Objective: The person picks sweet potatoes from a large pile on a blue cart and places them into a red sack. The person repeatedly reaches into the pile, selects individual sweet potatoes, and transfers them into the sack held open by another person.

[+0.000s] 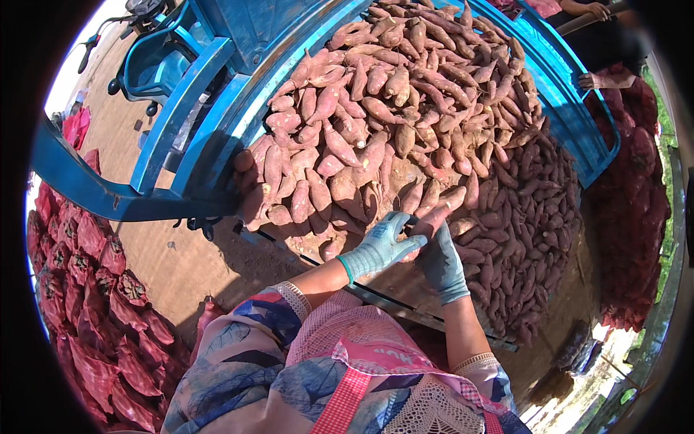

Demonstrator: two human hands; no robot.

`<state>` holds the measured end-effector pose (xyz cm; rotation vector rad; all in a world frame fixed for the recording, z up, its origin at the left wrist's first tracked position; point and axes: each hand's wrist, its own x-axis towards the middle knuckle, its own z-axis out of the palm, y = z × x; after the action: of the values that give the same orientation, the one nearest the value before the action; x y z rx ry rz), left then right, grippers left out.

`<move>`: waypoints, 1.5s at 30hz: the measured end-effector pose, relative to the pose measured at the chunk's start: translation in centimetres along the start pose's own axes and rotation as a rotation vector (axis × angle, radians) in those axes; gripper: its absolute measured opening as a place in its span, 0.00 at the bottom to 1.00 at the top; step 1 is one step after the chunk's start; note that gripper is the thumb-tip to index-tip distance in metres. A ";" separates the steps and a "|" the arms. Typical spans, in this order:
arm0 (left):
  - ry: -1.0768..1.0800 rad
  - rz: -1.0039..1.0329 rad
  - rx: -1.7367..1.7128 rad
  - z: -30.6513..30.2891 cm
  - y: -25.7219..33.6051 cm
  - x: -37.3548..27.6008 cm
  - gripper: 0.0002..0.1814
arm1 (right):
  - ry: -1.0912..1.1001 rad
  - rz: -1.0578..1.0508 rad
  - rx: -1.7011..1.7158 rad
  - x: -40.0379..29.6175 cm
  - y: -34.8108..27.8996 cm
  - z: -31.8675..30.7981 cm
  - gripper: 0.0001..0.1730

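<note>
Sweet potatoes (398,87) lie heaped on the bed of a blue vehicle in front of me, large ones in the middle and left, smaller, darker ones (523,233) at the right. My left hand (382,244), in a grey-blue knitted glove, reaches in to the near edge of the heap, its fingers against a long sweet potato (432,221). My right hand (443,263), gloved alike, grips this sweet potato from the right side. Its upper end points up and right, over the heap. The fingertips of both hands are partly hidden by it.
Blue metal side rails (209,146) of the vehicle curve round at the left, with another blue panel (558,70) at the right. Full red mesh sacks (103,325) stand at lower left, and more (631,217) at the right. Another person's hand (591,81) rests on the right-hand rail.
</note>
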<state>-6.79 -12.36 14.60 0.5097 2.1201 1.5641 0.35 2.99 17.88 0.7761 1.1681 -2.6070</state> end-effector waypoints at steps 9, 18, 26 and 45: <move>0.096 -0.411 0.923 -11.3 -10.3 8.1 0.49 | 0.386 0.039 0.131 -3.6 5.5 -7.5 0.34; 0.261 0.030 0.163 -12.5 -14.8 9.1 0.41 | 0.504 0.160 0.358 -10.2 7.5 -10.1 0.30; 0.026 -0.040 -0.317 -10.5 0.2 1.5 0.38 | 0.107 0.062 0.594 -11.2 3.1 -5.5 0.33; -0.873 0.001 -0.311 25.2 16.7 -12.2 0.19 | 0.773 -1.027 0.537 -41.0 7.5 -23.6 0.24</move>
<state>17.85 5.72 25.93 0.8756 1.1994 1.2883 46.98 13.40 21.64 1.8004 1.2390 -3.7101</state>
